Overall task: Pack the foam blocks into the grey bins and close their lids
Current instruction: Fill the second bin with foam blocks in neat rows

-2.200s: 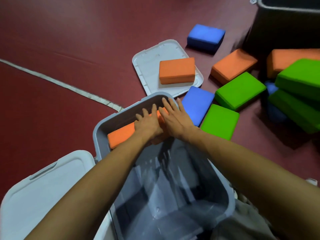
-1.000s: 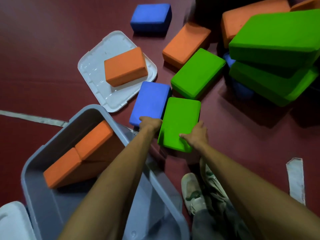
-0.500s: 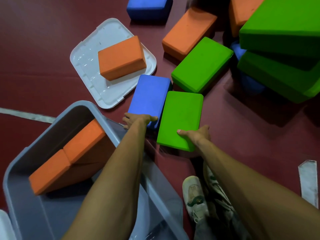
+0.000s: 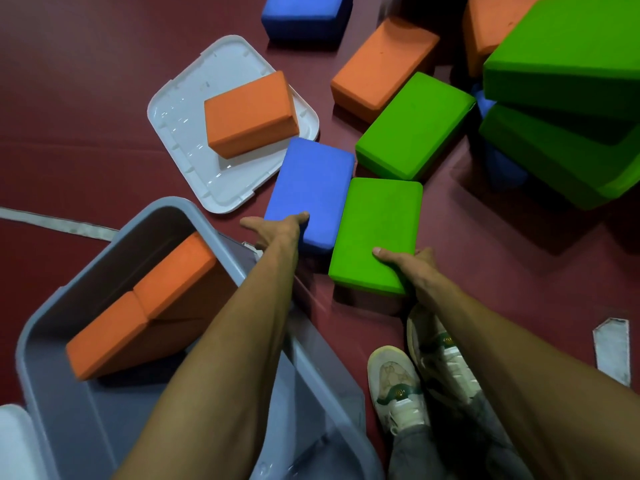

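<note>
1. Here the grey bin point(image 4: 173, 202) stands open, two orange blocks point(image 4: 173, 271) leaning inside.
2. The blue block point(image 4: 311, 181) and green block point(image 4: 377, 230) lie adjacent beside it, probably so both lift together.
3. The left hand point(image 4: 277, 232) grasps blue; the right hand point(image 4: 415, 268), green.

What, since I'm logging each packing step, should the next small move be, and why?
Probably lift both blocks clear of the floor. The left hand grips the blue block, the right hand the green block, each at its near end; the open grey bin holds two orange blocks, with room left.
</note>
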Available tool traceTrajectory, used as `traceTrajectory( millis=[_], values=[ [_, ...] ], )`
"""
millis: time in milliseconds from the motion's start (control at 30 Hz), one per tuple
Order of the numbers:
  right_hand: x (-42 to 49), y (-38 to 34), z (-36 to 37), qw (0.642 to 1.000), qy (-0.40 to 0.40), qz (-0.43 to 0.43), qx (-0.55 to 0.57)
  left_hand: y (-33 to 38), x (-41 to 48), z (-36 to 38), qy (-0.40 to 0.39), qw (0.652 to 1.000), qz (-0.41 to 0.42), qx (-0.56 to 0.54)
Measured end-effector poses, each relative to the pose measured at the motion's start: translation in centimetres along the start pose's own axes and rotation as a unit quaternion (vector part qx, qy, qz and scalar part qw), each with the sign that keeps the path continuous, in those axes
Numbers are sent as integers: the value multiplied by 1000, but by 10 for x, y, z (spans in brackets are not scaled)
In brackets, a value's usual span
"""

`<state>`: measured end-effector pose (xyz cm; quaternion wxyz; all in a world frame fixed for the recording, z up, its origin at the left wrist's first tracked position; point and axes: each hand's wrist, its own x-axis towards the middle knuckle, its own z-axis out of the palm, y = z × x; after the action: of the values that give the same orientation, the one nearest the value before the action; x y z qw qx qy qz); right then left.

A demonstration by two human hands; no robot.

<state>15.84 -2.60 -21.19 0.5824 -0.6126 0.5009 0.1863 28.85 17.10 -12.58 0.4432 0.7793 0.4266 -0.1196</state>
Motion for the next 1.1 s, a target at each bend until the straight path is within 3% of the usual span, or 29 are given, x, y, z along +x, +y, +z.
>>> traceTrajectory(
  millis=[133,300,500,667,800,900,967,1100],
  values=[
    [-46,-18,-1,998,-14,-12,64,21,-38,-9,50,987,155,-3],
    [-81,-45,-17,997,15,-78,19,70,-79,-31,68,946,309,73],
    [-157,-117,-58,966,23,-231,-111,129,-122,-103,45,919,370,132],
    [-257,-188,-82,864,128,-393,-287,154,-170,-179,77,874,446,177],
    [-344,-219,-89,739,162,-526,-390,159,-216,-246,132,787,528,292],
    [-405,-229,-85,654,143,-593,-447,152,-242,-298,139,734,556,364],
    [-440,-230,-79,613,125,-621,-473,144,-256,-332,129,724,551,394],
    [-497,-226,-57,545,128,-664,-495,118,-277,-391,134,747,512,402]
  ],
)
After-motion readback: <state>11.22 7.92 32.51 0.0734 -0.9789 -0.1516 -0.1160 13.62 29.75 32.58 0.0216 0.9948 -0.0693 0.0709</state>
